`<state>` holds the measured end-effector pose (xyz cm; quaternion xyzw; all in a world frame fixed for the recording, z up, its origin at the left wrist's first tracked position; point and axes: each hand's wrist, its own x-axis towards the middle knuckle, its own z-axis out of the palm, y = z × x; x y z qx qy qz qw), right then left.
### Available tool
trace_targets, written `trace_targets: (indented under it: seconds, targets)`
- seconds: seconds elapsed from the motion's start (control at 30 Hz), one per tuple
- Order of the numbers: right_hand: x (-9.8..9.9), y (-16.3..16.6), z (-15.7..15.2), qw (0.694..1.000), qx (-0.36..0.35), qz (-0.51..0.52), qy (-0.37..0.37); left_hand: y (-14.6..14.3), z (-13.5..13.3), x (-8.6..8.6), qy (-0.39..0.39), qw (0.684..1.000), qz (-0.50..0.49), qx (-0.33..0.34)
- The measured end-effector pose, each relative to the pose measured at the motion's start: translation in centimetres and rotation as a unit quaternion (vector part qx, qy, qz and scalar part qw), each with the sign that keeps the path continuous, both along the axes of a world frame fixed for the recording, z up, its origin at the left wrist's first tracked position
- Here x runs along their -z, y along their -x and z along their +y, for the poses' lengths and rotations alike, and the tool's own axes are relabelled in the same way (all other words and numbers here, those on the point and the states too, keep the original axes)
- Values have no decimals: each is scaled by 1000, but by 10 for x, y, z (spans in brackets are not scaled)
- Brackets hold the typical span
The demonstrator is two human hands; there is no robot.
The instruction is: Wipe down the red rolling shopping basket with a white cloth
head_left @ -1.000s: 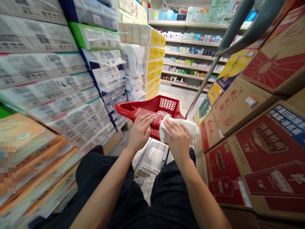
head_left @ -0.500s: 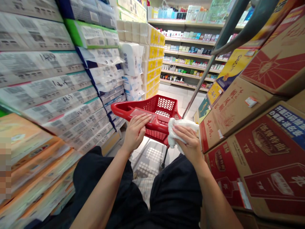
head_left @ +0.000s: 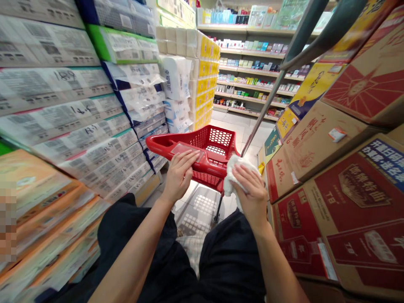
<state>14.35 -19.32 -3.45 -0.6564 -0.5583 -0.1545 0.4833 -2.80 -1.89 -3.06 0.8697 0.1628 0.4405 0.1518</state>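
Note:
A red plastic shopping cart basket [head_left: 217, 145] stands in the aisle in front of me. My left hand [head_left: 181, 174] rests on its near rim, fingers stretched flat over a clear plate on the handle. My right hand [head_left: 251, 189] is closed on a crumpled white cloth [head_left: 232, 172] and presses it against the basket's near right corner. My dark-trousered knees fill the bottom of the view.
Stacked packs of tissue paper [head_left: 94, 126] wall the left side. Red and brown cardboard cartons [head_left: 341, 176] are piled on the right, with a grey metal bar [head_left: 284, 80] slanting above. Stocked shelves [head_left: 252, 67] stand at the aisle's far end. Tiled floor [head_left: 246, 126] lies beyond the cart.
My right hand with the cloth has slid from the middle of the near rim to the basket's right corner. The left hand has stayed on the rim.

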Motion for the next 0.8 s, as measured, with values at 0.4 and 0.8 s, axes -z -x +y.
trace_targets:
  seconds: [0.4,0.8]
  targets:
    - [-31,34,50,982,28,-148,111,4,-4,-5,21,1000,4,15]
    - [-1,-49,2,986,-160,20,32,0,2,4,-25,999,-41,-1]
